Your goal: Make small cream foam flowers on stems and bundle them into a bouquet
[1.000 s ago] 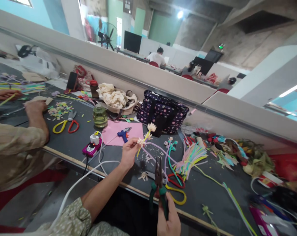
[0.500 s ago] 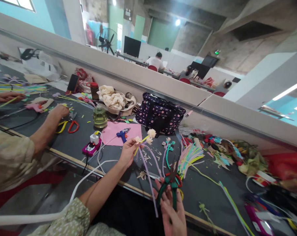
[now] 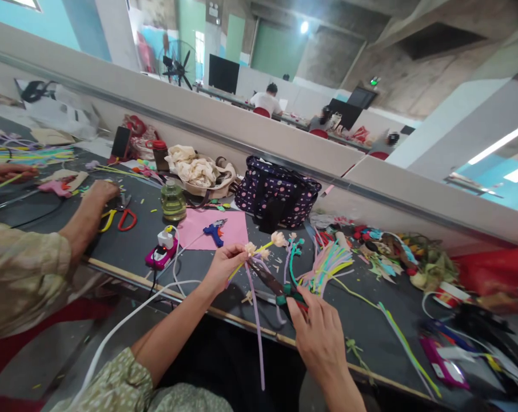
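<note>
My left hand (image 3: 224, 268) is closed, pinching a small spray of pipe-cleaner flowers (image 3: 279, 239) with cream heads, a yellow stem and purple stems. One long purple stem (image 3: 255, 332) hangs down past the table's front edge. My right hand (image 3: 321, 337) is wrapped around a pair of pliers (image 3: 270, 279) with green handles and dark jaws. The jaws point left and reach the stems just beside my left fingertips. Whether they grip a stem I cannot tell. Just beyond the pliers lie a teal pipe-cleaner piece (image 3: 292, 260) and a bundle of pastel pipe cleaners (image 3: 327, 266).
A blue glue gun (image 3: 215, 232) rests on a pink sheet (image 3: 186, 229). Nearby are a jar of yellowish liquid (image 3: 173, 201), a purple power strip (image 3: 161, 254) with a white cable, and a dotted bag (image 3: 278, 191). At left, a co-worker's hand (image 3: 102, 191) is near scissors (image 3: 126, 217).
My right hand has turned from palm up to palm down. The pliers have swung from pointing upward to pointing left, with their jaws now at the flower stems. My left hand keeps its pinch.
</note>
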Demonstrator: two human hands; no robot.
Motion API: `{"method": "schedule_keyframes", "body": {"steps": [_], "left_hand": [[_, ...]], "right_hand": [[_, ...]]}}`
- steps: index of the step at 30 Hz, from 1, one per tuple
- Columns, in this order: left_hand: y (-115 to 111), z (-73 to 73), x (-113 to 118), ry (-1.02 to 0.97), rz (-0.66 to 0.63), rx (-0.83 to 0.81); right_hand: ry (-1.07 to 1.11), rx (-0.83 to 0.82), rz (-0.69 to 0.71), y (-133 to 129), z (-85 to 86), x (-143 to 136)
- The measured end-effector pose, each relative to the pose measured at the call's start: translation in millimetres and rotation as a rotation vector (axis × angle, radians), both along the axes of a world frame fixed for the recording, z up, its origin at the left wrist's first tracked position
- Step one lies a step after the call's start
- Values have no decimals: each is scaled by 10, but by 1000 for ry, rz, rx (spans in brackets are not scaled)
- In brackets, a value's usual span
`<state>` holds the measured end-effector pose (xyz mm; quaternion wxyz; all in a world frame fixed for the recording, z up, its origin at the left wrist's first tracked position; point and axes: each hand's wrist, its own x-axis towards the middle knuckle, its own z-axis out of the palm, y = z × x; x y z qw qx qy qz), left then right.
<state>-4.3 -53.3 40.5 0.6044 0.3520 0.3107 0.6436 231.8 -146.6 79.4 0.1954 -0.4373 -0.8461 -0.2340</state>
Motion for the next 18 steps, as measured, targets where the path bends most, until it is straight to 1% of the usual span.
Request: {"method": "schedule_keyframes", "body": {"steps": [2, 7, 11, 18], "left_hand": [[-6, -11, -17, 9, -24, 13], [-42, 32, -60, 23, -99, -3], [-74, 87, -67, 42, -142, -8], [-67, 113, -39, 64, -159, 3]], "right_hand": [[-63, 44, 8, 42, 42, 13], [-78, 114, 9, 68, 75, 23], [-112, 112, 2, 81, 113, 48], [-149, 118, -2, 97, 158, 83]]}}
